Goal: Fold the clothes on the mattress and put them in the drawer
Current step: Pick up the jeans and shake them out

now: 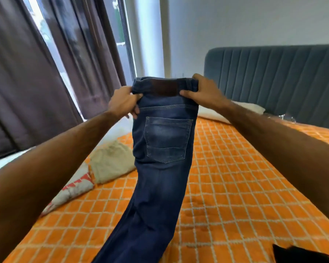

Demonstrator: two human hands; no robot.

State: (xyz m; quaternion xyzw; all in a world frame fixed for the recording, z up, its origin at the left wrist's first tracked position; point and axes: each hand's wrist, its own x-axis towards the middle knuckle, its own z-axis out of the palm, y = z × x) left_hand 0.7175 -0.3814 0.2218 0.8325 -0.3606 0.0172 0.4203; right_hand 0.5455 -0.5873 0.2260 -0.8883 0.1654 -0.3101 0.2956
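Observation:
Dark blue jeans (160, 158) hang in the air in front of me, folded lengthwise with a back pocket and a brown waist patch facing me. My left hand (123, 102) grips the left end of the waistband. My right hand (201, 90) grips the right end, thumb on the front. The legs trail down toward the near edge of the mattress with its orange checked cover (235, 186). A beige garment (110, 162) lies crumpled on the mattress at the left, beside a white and red cloth (74, 188). No drawer is in view.
A dark object (300, 254) lies at the mattress's near right corner. A white pillow (241, 109) rests against the grey-blue padded headboard (273, 73). Brown curtains (36, 82) and a window fill the left side.

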